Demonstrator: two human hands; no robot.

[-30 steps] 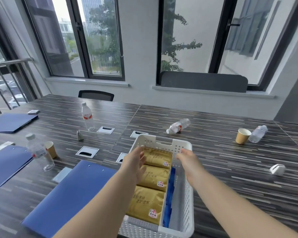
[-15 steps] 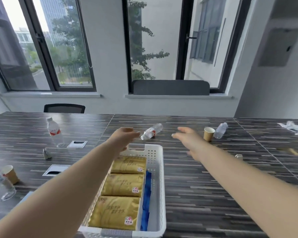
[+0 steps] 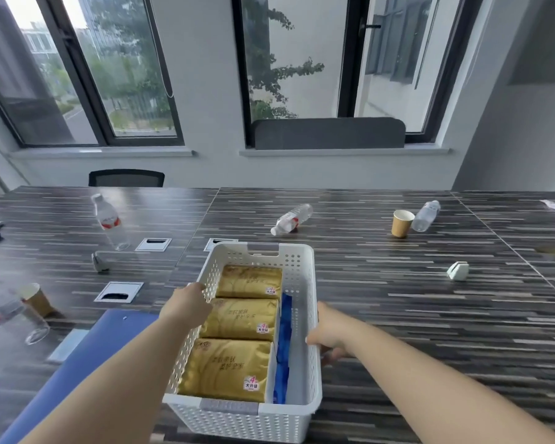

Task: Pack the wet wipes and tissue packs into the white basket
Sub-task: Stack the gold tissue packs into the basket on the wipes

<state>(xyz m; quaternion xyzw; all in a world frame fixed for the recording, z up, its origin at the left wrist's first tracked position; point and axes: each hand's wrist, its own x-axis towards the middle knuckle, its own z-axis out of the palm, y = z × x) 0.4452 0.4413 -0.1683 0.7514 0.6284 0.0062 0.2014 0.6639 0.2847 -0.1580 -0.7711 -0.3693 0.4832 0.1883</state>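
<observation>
The white basket (image 3: 302, 283) sits on the dark striped surface (image 3: 398, 299) just in front of the person, and it looks fully packed: three gold tissue packs (image 3: 237, 318) lie in a row along its left side, and blue wet wipes (image 3: 283, 341) stand on edge in the narrow gap against its right wall. Packing seems finished, so the step in hand is probably taking hold of the basket to lift or shift it. The left hand (image 3: 186, 304) rests at the left rim, its fingers hidden over the edge, so I cannot tell whether they grasp it. The right hand (image 3: 329, 336) grips the right wall, thumb on the rim and fingers curled below outside. The next move calls for an even grip on both sides, keeping the basket level so the upright wipes do not slump. Half a second ago both hands hung in the air beyond the basket's far end, spread and holding nothing; they have since drawn back and come down onto its two sides.
</observation>
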